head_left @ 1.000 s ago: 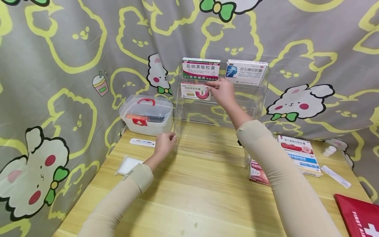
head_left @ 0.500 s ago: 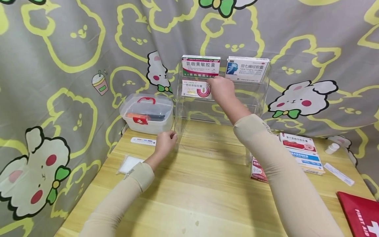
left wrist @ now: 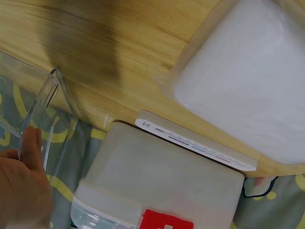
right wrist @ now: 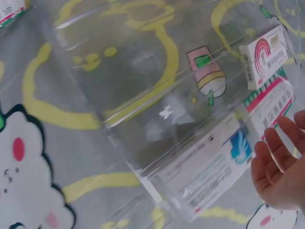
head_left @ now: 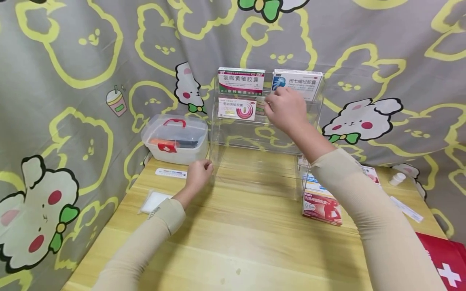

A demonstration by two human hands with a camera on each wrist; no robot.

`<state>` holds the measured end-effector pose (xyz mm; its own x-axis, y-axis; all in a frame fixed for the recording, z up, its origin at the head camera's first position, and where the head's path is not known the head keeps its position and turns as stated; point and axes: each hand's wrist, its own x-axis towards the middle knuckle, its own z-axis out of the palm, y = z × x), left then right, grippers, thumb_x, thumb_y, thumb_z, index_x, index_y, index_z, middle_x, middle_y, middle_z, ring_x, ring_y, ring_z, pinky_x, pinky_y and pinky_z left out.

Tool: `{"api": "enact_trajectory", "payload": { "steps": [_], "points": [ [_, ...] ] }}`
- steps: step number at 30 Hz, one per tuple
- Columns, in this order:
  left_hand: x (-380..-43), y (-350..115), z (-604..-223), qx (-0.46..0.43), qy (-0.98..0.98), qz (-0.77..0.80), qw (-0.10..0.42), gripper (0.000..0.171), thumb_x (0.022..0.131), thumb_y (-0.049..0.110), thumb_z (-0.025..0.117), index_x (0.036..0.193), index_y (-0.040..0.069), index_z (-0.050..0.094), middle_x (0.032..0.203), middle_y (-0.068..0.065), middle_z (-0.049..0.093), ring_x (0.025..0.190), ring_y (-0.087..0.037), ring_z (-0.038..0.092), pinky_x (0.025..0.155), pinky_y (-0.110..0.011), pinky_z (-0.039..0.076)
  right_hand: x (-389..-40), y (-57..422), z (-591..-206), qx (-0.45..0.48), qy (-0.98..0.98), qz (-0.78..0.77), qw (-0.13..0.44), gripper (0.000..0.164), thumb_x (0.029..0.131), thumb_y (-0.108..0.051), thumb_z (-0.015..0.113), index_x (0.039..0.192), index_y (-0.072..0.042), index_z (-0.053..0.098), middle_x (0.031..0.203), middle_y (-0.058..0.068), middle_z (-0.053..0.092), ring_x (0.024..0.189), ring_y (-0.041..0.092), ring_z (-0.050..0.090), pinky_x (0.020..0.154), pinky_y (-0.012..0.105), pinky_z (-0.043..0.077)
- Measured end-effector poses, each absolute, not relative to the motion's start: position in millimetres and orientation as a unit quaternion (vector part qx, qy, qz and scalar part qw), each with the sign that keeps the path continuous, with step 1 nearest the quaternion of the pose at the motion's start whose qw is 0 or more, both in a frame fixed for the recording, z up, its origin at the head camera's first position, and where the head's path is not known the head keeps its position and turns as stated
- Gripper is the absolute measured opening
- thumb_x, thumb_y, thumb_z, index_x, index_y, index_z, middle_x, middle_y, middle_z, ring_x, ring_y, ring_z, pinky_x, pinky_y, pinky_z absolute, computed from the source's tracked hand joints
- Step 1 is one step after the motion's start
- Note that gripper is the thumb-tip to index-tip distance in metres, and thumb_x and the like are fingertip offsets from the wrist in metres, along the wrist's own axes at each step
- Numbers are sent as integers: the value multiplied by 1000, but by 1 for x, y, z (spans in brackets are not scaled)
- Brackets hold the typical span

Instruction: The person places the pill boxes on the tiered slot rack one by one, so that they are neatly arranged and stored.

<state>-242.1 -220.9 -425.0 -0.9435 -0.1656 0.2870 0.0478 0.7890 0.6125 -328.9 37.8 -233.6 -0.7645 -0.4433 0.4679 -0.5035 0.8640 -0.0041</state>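
Observation:
A clear plastic tiered rack [head_left: 255, 165] stands upright on the wooden table. My left hand [head_left: 199, 174] pinches its left side panel; in the left wrist view my fingers [left wrist: 32, 150] and thumb lie on either side of the panel's edge. A small white medicine box [head_left: 236, 109] with a pink ring design rests on the second tier. Above it on the top tier are a pink-and-green medicine box [head_left: 241, 81] and a white-and-blue medicine box [head_left: 303, 83]. My right hand [head_left: 285, 108], holding nothing, hovers before the rack, its fingers loosely bent in the right wrist view.
A clear first-aid box [head_left: 174, 141] stands left of the rack, with a white thermometer [head_left: 171, 173] and a white packet [head_left: 154, 201] before it. To the right lie several medicine boxes [head_left: 322, 208], a white bottle [head_left: 397, 179] and a red first-aid pouch [head_left: 442, 258].
My right hand has let go of the small white medicine box and moved right, away from it. The box stays on the second tier. My left hand keeps its hold on the rack.

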Motion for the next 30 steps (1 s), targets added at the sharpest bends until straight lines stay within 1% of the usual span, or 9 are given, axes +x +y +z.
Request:
{"api": "enact_trajectory", "payload": {
  "steps": [4, 6, 8, 11, 14, 18, 21, 25, 30],
  "points": [
    [-239, -225, -424, 36, -933, -321, 162, 19, 87, 10, 56, 90, 1, 73, 83, -11, 71, 77, -24, 65, 72, -37, 53, -312, 60, -234, 240, -956, 74, 154, 37, 96, -39, 43, 112, -15, 67, 115, 10, 61, 107, 31, 53, 86, 50, 45],
    [-238, -227, -424, 42, -933, -317, 167, 17, 87, 9, 57, 88, 1, 72, 81, -11, 71, 76, -24, 64, 71, -38, 53, -298, 72, -239, 250, -958, 78, 119, 38, 96, -41, 44, 113, -15, 68, 119, 11, 61, 109, 33, 55, 82, 53, 48],
    [-238, -227, -424, 41, -933, -314, 173, 16, 86, 8, 57, 86, 1, 72, 80, -11, 71, 74, -25, 64, 71, -38, 53, -281, 86, -248, 268, -956, 71, 94, 37, 95, -40, 46, 111, -15, 69, 118, 12, 63, 105, 33, 58, 73, 51, 51],
    [-240, -225, -426, 29, -933, -309, 183, 16, 86, 7, 58, 84, 1, 72, 77, -11, 70, 72, -25, 64, 69, -38, 53, -258, 112, -270, 290, -952, 55, 78, 30, 92, -36, 52, 102, -15, 72, 107, 10, 67, 88, 29, 63, 56, 41, 50],
    [-241, -223, -427, 27, -931, -317, 179, 16, 86, 9, 57, 84, 3, 72, 76, -10, 70, 71, -23, 63, 68, -37, 53, -244, 139, -302, 287, -955, 54, 54, 23, 90, -31, 56, 96, -17, 74, 100, 7, 68, 81, 27, 65, 50, 38, 48],
    [-239, -221, -425, 42, -928, -325, 176, 16, 86, 9, 56, 80, 4, 71, 73, -8, 68, 67, -21, 58, 65, -36, 50, -234, 170, -350, 241, -968, 74, -12, 20, 86, -28, 62, 96, -14, 73, 96, 8, 70, 79, 25, 64, 56, 41, 50],
    [-238, -219, -426, 52, -923, -331, 188, 17, 86, 8, 56, 81, 3, 71, 74, -9, 68, 67, -22, 58, 65, -36, 50, -228, 190, -376, 198, -974, 79, -73, 26, 84, -30, 66, 100, -9, 70, 96, 10, 68, 75, 22, 60, 60, 42, 51],
    [-238, -214, -427, 77, -908, -355, 209, 19, 86, 8, 56, 87, 1, 74, 82, -12, 72, 74, -26, 66, 72, -39, 53, -220, 213, -392, 163, -974, 77, -139, 38, 77, -34, 75, 99, -5, 62, 89, 9, 59, 72, 21, 51, 58, 38, 45],
    [-239, -208, -427, 101, -895, -375, 221, 19, 84, 8, 58, 89, 2, 75, 85, -14, 72, 79, -28, 68, 76, -41, 53, -211, 232, -402, 153, -970, 66, -175, 43, 70, -30, 80, 97, -7, 56, 83, 6, 49, 72, 23, 47, 56, 35, 38]
  ]
}}
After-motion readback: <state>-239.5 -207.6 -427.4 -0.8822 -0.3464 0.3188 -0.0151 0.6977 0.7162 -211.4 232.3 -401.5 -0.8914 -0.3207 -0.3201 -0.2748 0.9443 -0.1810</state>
